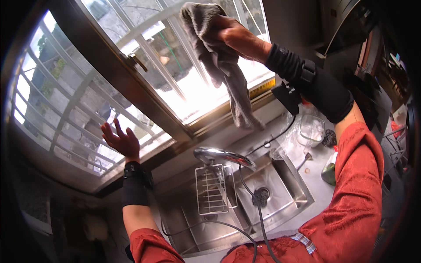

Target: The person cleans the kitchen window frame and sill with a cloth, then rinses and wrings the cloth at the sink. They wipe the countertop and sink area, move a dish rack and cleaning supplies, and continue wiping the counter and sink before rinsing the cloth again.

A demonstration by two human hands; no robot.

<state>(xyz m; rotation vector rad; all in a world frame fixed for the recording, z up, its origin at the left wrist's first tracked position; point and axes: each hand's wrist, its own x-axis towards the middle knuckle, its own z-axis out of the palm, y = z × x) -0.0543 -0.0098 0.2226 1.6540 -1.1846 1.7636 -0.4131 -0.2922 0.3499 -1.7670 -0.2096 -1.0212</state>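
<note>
A grey towelling cloth is bunched in my right hand, high up in front of the window pane. The cloth covers my fingertips, and its long end hangs down past the window's bottom rail. I cannot tell whether it presses on the glass. My left hand is raised before the left window pane, fingers apart and holding nothing. Whether that palm touches the glass is unclear. Between the two panes runs a dark window frame with a latch.
Below lies a double-bowl stainless steel sink with a chrome faucet and a wire rack. A steel wool scrubber sits by the right drain. Black cables cross the sink. A clear plastic container stands on the right counter.
</note>
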